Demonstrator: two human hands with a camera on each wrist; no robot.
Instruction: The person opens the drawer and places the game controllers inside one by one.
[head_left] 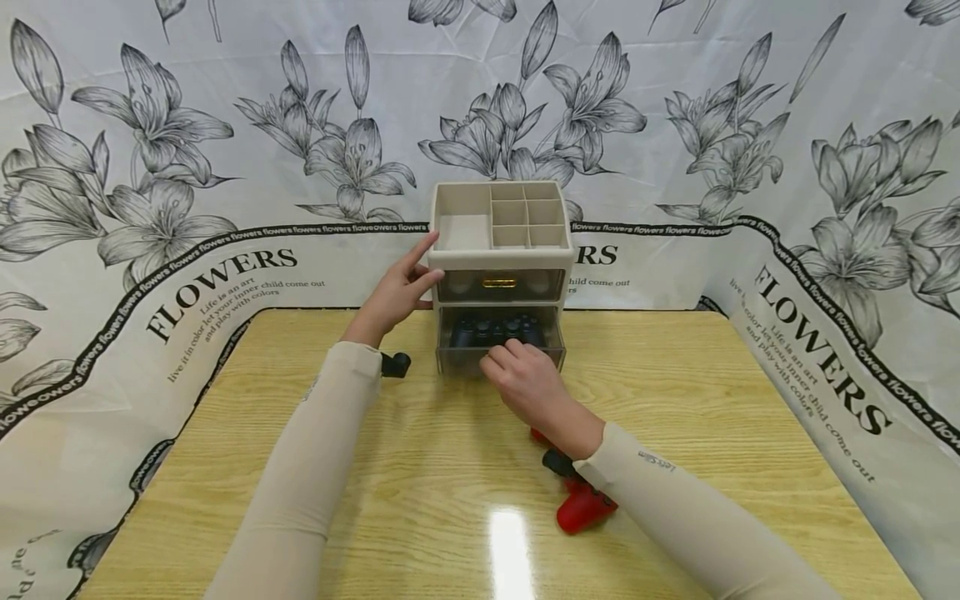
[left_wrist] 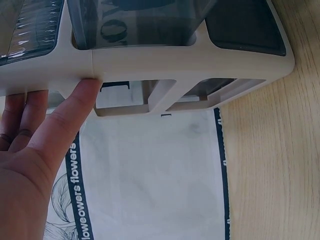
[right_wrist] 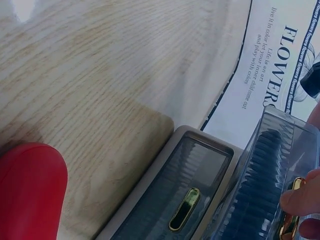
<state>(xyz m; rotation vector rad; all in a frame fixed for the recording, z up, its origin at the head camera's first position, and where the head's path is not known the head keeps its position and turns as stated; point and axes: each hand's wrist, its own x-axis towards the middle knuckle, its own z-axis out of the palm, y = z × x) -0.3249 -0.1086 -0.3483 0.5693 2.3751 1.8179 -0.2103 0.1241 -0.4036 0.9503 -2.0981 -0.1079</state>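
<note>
Left hand [head_left: 393, 293] flat, fingers straight against the organizer's [head_left: 500, 250] side at the table's [head_left: 675, 400] far edge. Right hand [head_left: 525, 379] pinching the gold handle [right_wrist: 289, 220] of the lower drawer [head_left: 498, 342], slid partly out.

Beige organizer [head_left: 501, 258], lower drawer [head_left: 498, 340] pulled out, black gamepad [head_left: 497, 328] inside.
</note>
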